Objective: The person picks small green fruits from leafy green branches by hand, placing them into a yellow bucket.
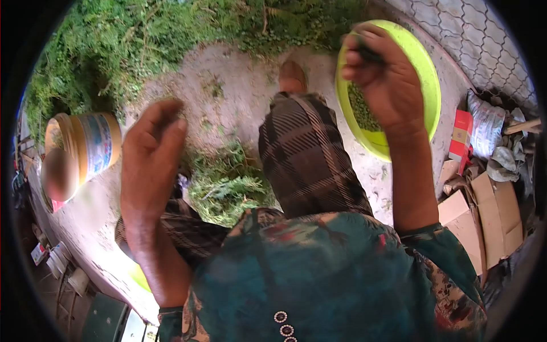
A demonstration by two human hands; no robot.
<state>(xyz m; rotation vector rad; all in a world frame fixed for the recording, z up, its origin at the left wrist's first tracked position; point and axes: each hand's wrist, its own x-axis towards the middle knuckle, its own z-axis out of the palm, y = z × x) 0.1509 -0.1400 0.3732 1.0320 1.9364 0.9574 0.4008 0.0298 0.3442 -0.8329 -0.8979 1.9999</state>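
My right hand (380,77) is raised over a lime-green plastic bowl (424,85) that holds a heap of small green peas (360,108); its fingers are closed on a dark green pod (364,51). My left hand (151,154) hangs in the air with its fingers loosely apart and nothing in it. Below and right of that hand lies a pile of green plant stalks (225,185) on the concrete ground. My leg in checked cloth (307,154) stretches forward between the pile and the bowl, the foot (292,77) at its far end.
A yellowish plastic jar (85,148) lies on its side at the left. Grass (171,34) borders the far edge of the concrete. Wire mesh (484,40) runs along the right, with cardboard pieces (484,219), a red box (460,134) and sacks beneath it.
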